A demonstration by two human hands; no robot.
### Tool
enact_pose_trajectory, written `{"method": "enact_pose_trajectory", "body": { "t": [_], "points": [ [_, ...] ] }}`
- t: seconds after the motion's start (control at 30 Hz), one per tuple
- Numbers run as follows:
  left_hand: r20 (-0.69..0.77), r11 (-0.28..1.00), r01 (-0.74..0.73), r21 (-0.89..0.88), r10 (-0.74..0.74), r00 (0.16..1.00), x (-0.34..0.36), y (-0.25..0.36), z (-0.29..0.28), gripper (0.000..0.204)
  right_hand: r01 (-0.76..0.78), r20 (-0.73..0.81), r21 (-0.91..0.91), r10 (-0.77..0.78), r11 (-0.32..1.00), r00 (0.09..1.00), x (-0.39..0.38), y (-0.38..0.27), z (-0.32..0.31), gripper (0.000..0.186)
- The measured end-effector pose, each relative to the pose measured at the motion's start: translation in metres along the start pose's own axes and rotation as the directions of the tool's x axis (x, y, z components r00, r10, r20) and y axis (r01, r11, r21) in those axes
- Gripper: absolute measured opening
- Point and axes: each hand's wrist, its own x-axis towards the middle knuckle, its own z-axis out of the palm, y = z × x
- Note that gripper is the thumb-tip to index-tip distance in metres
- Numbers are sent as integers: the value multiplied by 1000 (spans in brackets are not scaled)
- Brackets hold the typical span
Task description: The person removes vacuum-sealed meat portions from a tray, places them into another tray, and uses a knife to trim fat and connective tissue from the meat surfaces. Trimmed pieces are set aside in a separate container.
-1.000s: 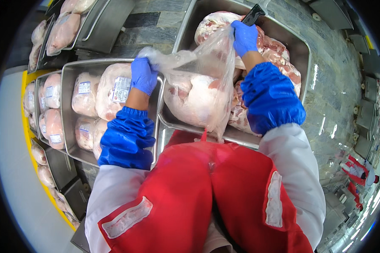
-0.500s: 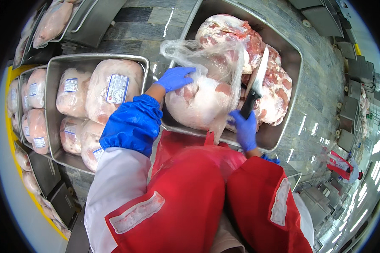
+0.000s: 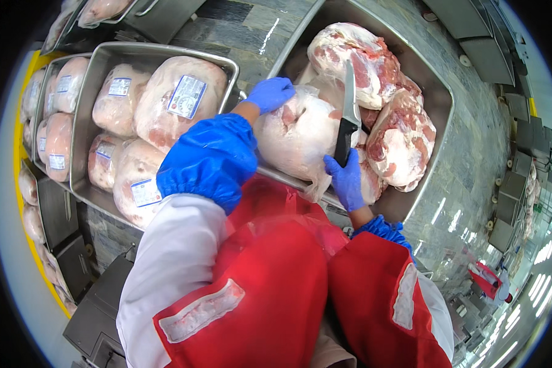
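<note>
My left hand [image 3: 270, 93], in a blue glove, has its fingers curled together over the bag at the upper left of a large pale piece of meat [image 3: 288, 141] in loose clear plastic. My right hand [image 3: 343, 178] grips a knife [image 3: 348, 104] by its black handle, blade pointing up across the meat's right side. Both hands are at a steel tub [image 3: 438, 98], which also holds red-and-white bare meat cuts, one at the top [image 3: 349, 55] and another [image 3: 398, 144] at the right.
At left, a second steel tub [image 3: 80, 159] holds several wrapped, labelled meat pieces [image 3: 181, 104], with more tubs and steel carts [image 3: 64, 227] beyond along a yellow edge. Stone-tiled floor [image 3: 460, 172] runs right toward steel carts [image 3: 509, 196] and a distant person in red [image 3: 487, 279].
My right hand has come down from the raised bag and taken up the knife. My left hand let the bag's top drop and moved onto the wrapped meat. The view has shifted slightly.
</note>
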Motion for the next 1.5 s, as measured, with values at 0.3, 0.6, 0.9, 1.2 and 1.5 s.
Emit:
{"method": "enact_pose_trajectory", "body": {
  "t": [0.3,0.6,0.9,1.2,1.5],
  "points": [
    [95,985,-77,156,63,994,12,2,-9,42,2,-316,-369,-127,929,940,0,-6,42,42],
    [121,984,-171,49,164,979,7,-1,0,40,-39,-321,-562,-174,826,931,-4,-1,14,48],
    [-90,949,-302,-95,294,952,5,-34,5,31,25,59,-879,58,476,997,-87,-188,44,56],
    [17,972,-227,-54,228,973,6,-25,-6,34,332,347,-934,115,132,931,-77,-262,76,47],
    [79,970,-242,-23,243,967,13,-25,-7,30,466,414,-873,-281,148,866,-66,-228,131,30]
  ]
}}
